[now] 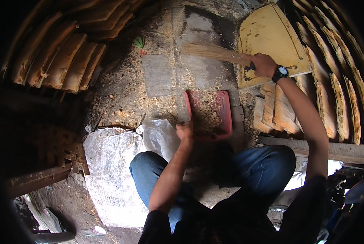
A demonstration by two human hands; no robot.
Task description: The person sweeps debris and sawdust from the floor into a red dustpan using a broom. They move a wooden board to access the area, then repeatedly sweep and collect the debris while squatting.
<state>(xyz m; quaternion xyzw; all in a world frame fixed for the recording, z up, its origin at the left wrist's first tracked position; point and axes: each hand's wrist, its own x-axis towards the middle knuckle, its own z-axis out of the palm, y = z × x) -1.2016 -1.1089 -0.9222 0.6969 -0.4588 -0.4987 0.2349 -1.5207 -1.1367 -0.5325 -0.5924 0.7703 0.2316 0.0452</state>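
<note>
The step in hand looks like sweeping up loose litter. The right hand (264,65) has its fingers wrapped around the dark grip of a tan broom of long, thin bristles (214,52), which points leftward across the floor beyond the pan; whether the tips touch the ground I cannot tell. The left hand (185,131) appears closed on the near left edge of a shallow red plastic dustpan (230,110), though its fingers are partly hidden. The dustpan lies on the floor in front of the person's knees, its mouth facing away, with pale crumbs already inside.

Plenty of pale, crumbly debris (117,101) remains scattered on the dark floor, mostly left of the pan. As I judge it, the next move calls for holding the pan's lip flat and steady while the broom draws the crumbs toward its mouth, in strokes low enough not to scatter them.
</note>
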